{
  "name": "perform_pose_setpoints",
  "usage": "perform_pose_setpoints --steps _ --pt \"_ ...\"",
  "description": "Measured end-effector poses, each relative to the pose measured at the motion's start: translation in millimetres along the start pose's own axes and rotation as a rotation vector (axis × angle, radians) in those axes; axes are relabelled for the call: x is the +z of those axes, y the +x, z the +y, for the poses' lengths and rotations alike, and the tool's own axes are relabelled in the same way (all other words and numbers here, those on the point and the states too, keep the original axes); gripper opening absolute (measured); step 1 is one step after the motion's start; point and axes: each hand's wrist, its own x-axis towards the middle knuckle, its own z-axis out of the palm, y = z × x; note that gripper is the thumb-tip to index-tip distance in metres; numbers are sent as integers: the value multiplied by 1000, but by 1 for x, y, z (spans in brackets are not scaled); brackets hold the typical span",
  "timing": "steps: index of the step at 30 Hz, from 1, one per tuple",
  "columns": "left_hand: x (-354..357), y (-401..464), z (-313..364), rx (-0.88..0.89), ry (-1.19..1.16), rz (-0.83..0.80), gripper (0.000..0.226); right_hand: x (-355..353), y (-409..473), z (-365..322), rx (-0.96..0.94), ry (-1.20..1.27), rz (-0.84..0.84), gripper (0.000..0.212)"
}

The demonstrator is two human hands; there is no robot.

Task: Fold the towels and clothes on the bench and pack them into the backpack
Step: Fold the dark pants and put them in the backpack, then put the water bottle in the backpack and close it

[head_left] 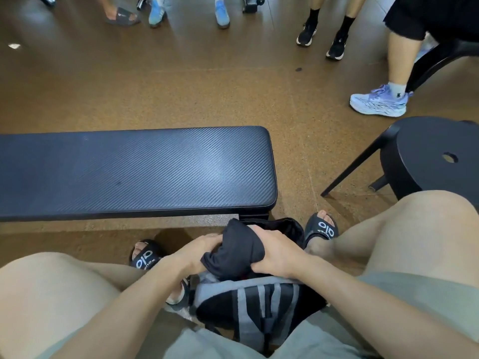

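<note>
Your left hand and right hand both clamped on a bundled black garment, held over the open grey-and-black backpack between your knees, padded bench just beyond.

My bare forearms, sage-green shorts, black slide sandals with white strap lettering, toes exposed

- Worktop: black, with a fine diagonal weave pattern.
- Backpack: grey with black stripes.
- Bundled garment: plain black.
- Floor: speckled brown.
- Stool: black.
</note>
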Motion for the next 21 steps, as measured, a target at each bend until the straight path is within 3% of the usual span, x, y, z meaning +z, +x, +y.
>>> perform_pose_setpoints --steps 2,4,8,12,21 --pt "-9 8 1 8 170 -67 24 3 2 2 24 -72 -66 67" --pt "-21 10 -2 -27 247 -14 47 8 5 4 40 -205 -132 58" --pt "-39 4 1 -61 189 205 35 17 18 4 122 -486 -294 54" --pt "-37 0 4 -34 256 149 35 43 42 2 243 -566 -288 62" --pt "-53 -17 4 -157 249 54 47 46 78 -30 245 -779 -689 44"
